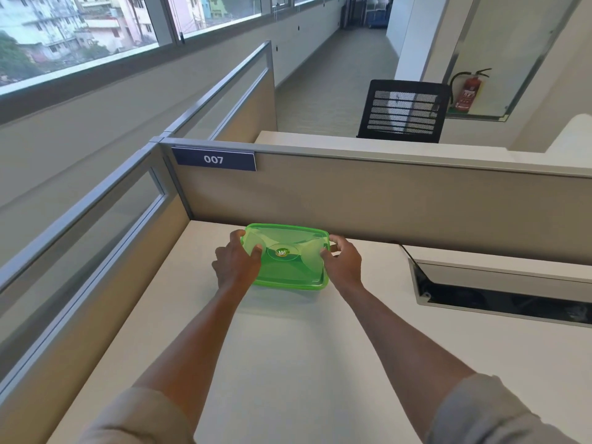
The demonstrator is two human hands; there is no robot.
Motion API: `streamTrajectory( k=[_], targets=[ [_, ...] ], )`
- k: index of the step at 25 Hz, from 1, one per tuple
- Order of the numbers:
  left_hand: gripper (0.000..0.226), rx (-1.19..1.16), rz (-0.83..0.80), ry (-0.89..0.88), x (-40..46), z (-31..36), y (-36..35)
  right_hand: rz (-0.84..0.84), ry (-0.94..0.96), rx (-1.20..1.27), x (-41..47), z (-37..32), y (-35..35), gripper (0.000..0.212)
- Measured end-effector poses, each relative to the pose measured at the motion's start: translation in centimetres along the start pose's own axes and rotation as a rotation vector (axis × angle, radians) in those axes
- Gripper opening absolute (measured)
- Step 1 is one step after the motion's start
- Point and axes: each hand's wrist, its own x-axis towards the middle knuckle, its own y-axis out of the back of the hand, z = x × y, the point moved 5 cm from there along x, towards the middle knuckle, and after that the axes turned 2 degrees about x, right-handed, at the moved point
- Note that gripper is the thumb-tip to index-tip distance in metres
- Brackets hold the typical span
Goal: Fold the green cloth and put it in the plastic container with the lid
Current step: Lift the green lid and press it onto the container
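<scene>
A translucent green plastic container with its lid on sits on the white desk, close to the back partition. My left hand grips its left side, thumb on top of the lid. My right hand holds the right side, thumb pressing the lid's edge. A round logo sticker marks the middle of the lid. The green cloth does not show as a separate thing; whether it lies inside the container I cannot tell.
A beige cubicle partition with a "007" sign rises right behind the container, and another partition runs along the left. An open cable tray slot is set into the desk at right. A black mesh chair stands beyond.
</scene>
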Motion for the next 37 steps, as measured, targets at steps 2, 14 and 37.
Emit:
streamTrajectory(
  k=[2, 14, 37],
  targets=[
    [0.052, -0.021, -0.029, 0.028, 0.6, -0.4, -0.6, 0.028, -0.001, -0.049, 0.2, 0.1, -1.0, 0.037],
    [0.05, -0.077, -0.086, -0.011, 1.5, -1.0, -3.4, 0.053, -0.047, -0.203, 1.3, 2.1, -2.8, 0.044],
    [0.058, 0.407, -0.154, -0.172, 0.7, -0.7, -3.3, -0.125, 0.059, -0.702, 0.5, 2.1, -3.8, 0.056]
  ],
)
